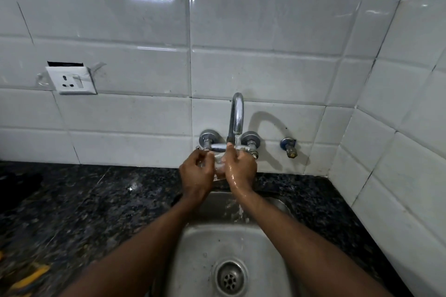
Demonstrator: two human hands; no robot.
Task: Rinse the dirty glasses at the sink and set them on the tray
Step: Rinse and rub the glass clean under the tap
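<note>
A clear glass (219,164) is held under the chrome tap (236,116), between both hands over the back of the steel sink (193,248). My right hand (241,169) wraps the glass from the right and is wet. My left hand (196,173) grips it from the left, fingers curled at its rim. Water runs from the spout onto the glass and falls in drops into the sink. Most of the glass is hidden by my fingers. No tray is in view.
Black speckled granite counter (84,200) surrounds the sink, wet near the tap. The drain (230,277) is at the bottom centre. A wall socket (71,79) sits on the white tiles at left, a small valve (289,147) right of the tap, a yellow object (31,277) at bottom left.
</note>
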